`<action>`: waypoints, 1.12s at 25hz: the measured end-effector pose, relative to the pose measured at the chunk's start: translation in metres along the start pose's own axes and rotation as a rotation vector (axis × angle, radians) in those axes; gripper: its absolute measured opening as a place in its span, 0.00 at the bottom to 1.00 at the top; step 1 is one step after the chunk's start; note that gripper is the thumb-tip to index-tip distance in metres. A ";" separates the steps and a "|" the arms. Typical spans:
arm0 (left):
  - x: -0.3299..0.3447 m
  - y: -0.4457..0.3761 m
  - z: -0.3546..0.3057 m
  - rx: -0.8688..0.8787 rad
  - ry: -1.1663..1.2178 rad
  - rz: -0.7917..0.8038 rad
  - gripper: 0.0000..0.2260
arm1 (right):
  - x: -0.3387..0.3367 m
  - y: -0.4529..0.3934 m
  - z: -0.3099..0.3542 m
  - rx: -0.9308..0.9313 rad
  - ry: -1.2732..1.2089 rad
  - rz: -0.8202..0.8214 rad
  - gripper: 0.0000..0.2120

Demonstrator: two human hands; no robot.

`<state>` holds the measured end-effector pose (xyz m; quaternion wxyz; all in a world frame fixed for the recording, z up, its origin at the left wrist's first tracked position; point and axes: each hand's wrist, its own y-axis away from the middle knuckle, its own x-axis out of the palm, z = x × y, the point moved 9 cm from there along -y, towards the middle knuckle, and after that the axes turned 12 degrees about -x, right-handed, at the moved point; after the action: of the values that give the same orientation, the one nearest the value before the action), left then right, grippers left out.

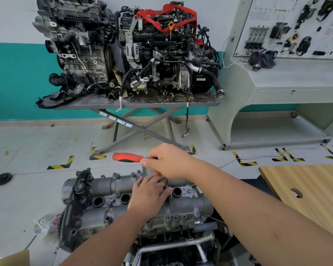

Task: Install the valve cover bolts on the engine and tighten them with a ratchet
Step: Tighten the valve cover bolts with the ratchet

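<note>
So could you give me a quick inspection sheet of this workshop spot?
Surface: grey tiled floor with hazard tape.
Job's things: valve cover on the near engine; red-handled ratchet.
Clutter: crumpled plastic bag on the floor.
Hands: right hand grips the ratchet; left hand steadies its extension.
Cables: white cord on the floor.
Surroundings: two engines on a lift table; parts display board.
</note>
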<state>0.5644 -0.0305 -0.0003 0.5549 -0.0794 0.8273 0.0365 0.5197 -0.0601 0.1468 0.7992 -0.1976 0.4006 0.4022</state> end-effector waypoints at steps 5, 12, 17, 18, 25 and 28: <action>0.003 -0.001 0.001 -0.011 -0.027 0.032 0.25 | 0.007 0.003 -0.008 0.053 -0.290 0.065 0.12; 0.005 -0.002 0.002 -0.026 -0.045 0.045 0.24 | 0.013 0.009 -0.012 0.059 -0.722 0.061 0.06; 0.006 -0.003 0.002 -0.034 -0.046 0.052 0.23 | 0.015 0.017 -0.021 0.085 -1.094 -0.008 0.13; 0.007 -0.003 0.003 -0.036 -0.045 0.052 0.22 | 0.016 0.017 -0.023 0.082 -1.112 -0.010 0.14; 0.005 -0.003 0.003 -0.049 -0.028 0.037 0.22 | 0.024 0.021 -0.031 0.128 -1.222 -0.012 0.12; 0.005 -0.003 0.004 -0.045 -0.037 0.036 0.23 | 0.024 0.018 -0.031 0.180 -1.236 -0.011 0.09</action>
<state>0.5666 -0.0336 -0.0065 0.5673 -0.0762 0.8173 0.0668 0.4985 -0.0572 0.1097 0.8988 0.1378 -0.1047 0.4027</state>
